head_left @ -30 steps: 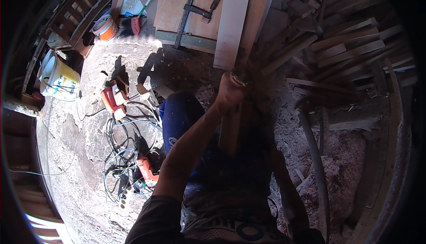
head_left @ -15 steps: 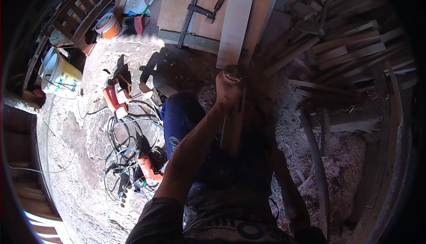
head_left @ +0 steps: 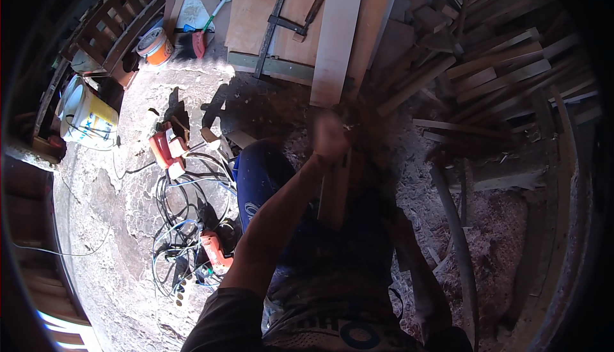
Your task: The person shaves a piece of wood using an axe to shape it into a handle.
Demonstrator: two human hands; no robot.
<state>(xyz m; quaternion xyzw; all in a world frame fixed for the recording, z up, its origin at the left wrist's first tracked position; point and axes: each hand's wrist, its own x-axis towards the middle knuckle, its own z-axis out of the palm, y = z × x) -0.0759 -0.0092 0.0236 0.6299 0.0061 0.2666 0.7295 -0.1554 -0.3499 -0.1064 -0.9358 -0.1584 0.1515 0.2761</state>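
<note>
Wood strip [head_left: 334,198]: narrow, brown, straight-edged, shaded; lay just bodyward of left fingers [head_left: 328,129] | left blurred, right hand [head_left: 401,227] dark: grips couldn't be told | orange bucket [head_left: 154,49], white-yellow bucket [head_left: 93,118]: well left of left fingers, contents unclear

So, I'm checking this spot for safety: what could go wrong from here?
Cables lie tangled on the floor beside the left leg, with an orange drill at their edge: a foot could snag there, perhaps dragging the drill.

The left hand looks blurred, close to the lower end of a long pale board: its knuckles might knock against that end.
</note>
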